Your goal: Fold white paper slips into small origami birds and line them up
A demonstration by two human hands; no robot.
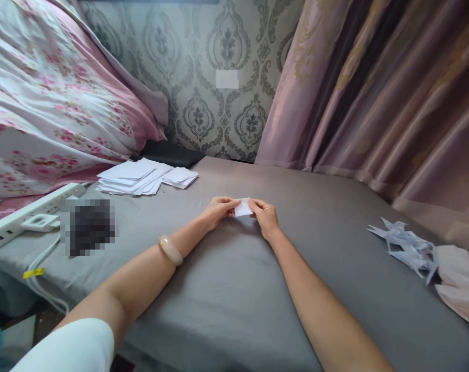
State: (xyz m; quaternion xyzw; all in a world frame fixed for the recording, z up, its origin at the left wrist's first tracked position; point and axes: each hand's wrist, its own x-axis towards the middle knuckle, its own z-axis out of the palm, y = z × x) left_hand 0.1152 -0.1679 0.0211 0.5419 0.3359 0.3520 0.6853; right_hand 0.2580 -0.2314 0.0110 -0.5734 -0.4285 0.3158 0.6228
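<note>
A small white piece of paper [243,207], apparently folded, is held up over the grey sheet between my two hands. My left hand [220,211] pinches its left edge, thumb on top. On the opposite side, my right hand [264,214] grips the right edge between thumb and fingers. The fingers behind the paper are partly hidden. A pale bangle [170,250] circles my left wrist. Beyond my left hand lie a stack of white paper sheets [131,175] and a smaller pile of white paper squares [180,177].
Several folded paper shapes [407,245] lie at the right beside a pale pink cloth [459,281]. A white power strip [33,212] with cables runs along the left, near a pixelated dark object [91,227]. Pink curtains [346,98] and floral bedding [56,98] flank the grey surface [327,217].
</note>
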